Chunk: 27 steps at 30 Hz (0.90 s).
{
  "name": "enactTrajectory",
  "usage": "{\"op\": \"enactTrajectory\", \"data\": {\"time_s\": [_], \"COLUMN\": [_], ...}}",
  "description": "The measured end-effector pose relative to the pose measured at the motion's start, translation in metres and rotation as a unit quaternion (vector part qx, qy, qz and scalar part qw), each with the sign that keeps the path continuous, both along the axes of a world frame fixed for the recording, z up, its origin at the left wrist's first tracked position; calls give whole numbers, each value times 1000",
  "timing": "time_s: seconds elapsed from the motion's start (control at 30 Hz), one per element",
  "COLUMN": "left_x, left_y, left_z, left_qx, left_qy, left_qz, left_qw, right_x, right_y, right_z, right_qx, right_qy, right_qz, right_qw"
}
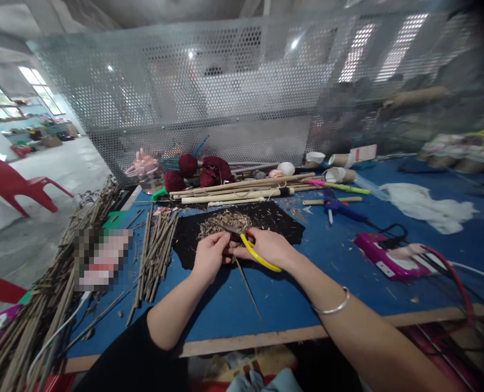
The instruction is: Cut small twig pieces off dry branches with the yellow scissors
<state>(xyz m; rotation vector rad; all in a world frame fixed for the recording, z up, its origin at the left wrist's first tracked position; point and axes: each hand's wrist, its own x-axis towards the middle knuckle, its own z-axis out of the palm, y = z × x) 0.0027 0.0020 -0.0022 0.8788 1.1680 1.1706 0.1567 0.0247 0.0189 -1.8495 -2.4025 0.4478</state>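
Yellow-handled pliers or cutters (262,258) are held in my right hand (269,246), their metal jaws pointing left over a heap of small chips (225,222). My left hand (209,255) has its fingers pinched beside the jaws, around the upper end of a thin stick (247,289) that slants down toward the table's front edge. The very end of the stick is hidden by my fingers. Under the chips lies a black cloth (280,219) on the blue table (302,305). A pile of short cut sticks (158,253) lies left of the cloth.
Long twigs (57,283) line the left edge by a pixelated item (105,261). Behind the cloth are bamboo rods (233,195) and dark red balls (188,164). On the right are a glue gun (339,208), a magenta power strip (383,256) with cables and white plastic (427,204).
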Motion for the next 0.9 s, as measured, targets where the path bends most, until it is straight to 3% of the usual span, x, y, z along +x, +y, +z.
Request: {"op": "enactTrajectory", "data": {"time_s": [0.3, 0.9], "left_x": [0, 0], "left_y": [0, -1], "left_z": [-5, -1], "left_qx": [36, 54], "left_qy": [22, 83], "left_qz": [-28, -9], "left_qw": [999, 995], "right_x": [-3, -7], "right_y": [-2, -1], "right_z": [-8, -10], "right_qx": [31, 4], "right_qy": [55, 20], "right_qz": [16, -3], "right_qw": [998, 1000]}}
